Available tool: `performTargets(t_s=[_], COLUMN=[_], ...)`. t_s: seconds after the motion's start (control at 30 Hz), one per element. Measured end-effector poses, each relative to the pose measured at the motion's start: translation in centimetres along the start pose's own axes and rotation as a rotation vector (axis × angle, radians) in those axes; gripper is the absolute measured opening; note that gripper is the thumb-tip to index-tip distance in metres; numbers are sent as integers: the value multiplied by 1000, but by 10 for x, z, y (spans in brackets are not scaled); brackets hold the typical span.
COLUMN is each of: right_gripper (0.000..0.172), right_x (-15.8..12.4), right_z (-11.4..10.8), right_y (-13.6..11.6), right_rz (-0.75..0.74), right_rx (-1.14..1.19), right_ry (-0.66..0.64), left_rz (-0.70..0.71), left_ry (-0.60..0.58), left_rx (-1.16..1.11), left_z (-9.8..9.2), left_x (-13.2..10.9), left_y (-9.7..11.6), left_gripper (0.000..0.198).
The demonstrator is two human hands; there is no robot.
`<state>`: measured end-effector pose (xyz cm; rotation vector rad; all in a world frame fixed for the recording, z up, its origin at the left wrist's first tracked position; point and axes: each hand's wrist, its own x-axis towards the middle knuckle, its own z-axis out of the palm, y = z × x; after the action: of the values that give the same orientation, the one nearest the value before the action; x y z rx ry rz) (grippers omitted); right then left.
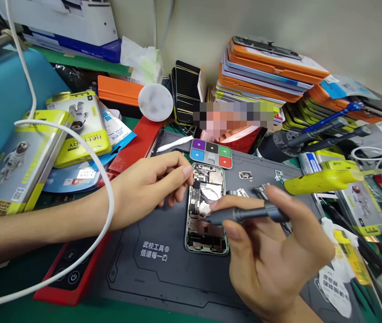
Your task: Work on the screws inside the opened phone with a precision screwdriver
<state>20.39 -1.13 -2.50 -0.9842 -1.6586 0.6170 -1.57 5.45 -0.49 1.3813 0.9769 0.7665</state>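
An opened phone (pixel 207 246) lies on the dark work mat (pixel 174 287), its circuit board and inner metal parts exposed. My left hand (pixel 154 184) reaches in from the left, fingers curled, with thumb and index pinched at the phone's upper left edge. A dark screwdriver (pixel 234 216) is gripped between the thumb and fingers of my right hand (pixel 275 255). Its shaft slants left over the middle of the phone, and I cannot make out whether the tip touches. Whitish crumpled material (pixel 205 209) shows inside the phone beside the tool.
A colored square tray (pixel 211 153) sits just above the phone, with small metal plates (pixel 245 175) to its right. A white cable (pixel 105 179) loops over my left forearm. A yellow syringe (pixel 322 180), tool holder (pixel 273 146), battery boxes (pixel 19 166) and stacked orange cases (pixel 268 65) surround the mat.
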Motion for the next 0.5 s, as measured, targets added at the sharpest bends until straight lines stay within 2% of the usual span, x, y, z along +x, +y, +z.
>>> performTargets(t_s=[0.1, 0.17, 0.5], right_gripper=[78, 79, 81], right_x=[0, 2, -4], right_z=[2, 2, 3], right_y=[4, 7, 13], right_rz=[-116, -147, -139], right_rx=[-95, -118, -161], right_ry=[-82, -84, -104], left_rz=[-34, -47, -66], left_ry=[-18, -21, -54], left_rx=[-3, 7, 78], left_z=[1, 3, 2], left_x=[-2, -2, -3], left_y=[2, 3, 5], left_gripper=[26, 24, 26])
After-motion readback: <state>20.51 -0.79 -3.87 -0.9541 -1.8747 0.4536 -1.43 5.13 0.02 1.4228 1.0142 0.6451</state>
